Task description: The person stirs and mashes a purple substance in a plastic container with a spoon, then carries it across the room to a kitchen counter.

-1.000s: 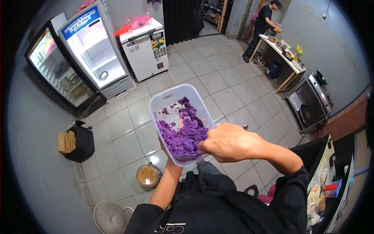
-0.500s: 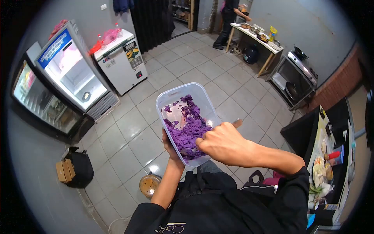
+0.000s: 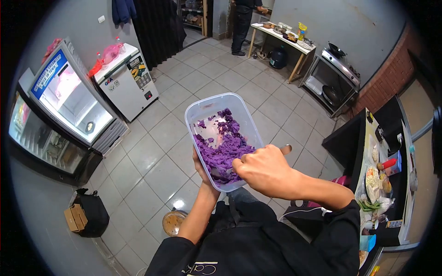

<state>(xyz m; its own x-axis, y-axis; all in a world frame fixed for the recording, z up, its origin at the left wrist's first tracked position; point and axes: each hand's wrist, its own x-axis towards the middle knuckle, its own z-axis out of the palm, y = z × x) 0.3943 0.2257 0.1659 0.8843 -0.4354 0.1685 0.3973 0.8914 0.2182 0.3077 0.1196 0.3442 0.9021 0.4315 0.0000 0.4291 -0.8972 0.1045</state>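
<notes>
A clear plastic container (image 3: 198,106) is tilted in front of my body, with purple mash (image 3: 223,154) heaped mostly toward its near end. My left hand (image 3: 200,168) holds it from below along the left side, its fingers partly hidden behind the wall. Over the container's right edge, my right hand (image 3: 263,169) is closed around a utensil, whose rounded handle end (image 3: 286,149) sticks out past the knuckles. The utensil's other end is hidden by the hand and the mash.
A lit display fridge (image 3: 73,101) and white freezer (image 3: 126,85) stand left. Another person (image 3: 241,27) is by a white table (image 3: 281,33) at the back. A steel stove stand (image 3: 331,83) and food-laden counter (image 3: 368,156) are right. A round lidded pot (image 3: 174,223) sits below.
The view has shifted, so the room's furniture appears farther left. My right hand stays closed on the utensil, slightly lower against the container, and the mash near it has changed shape a little.
</notes>
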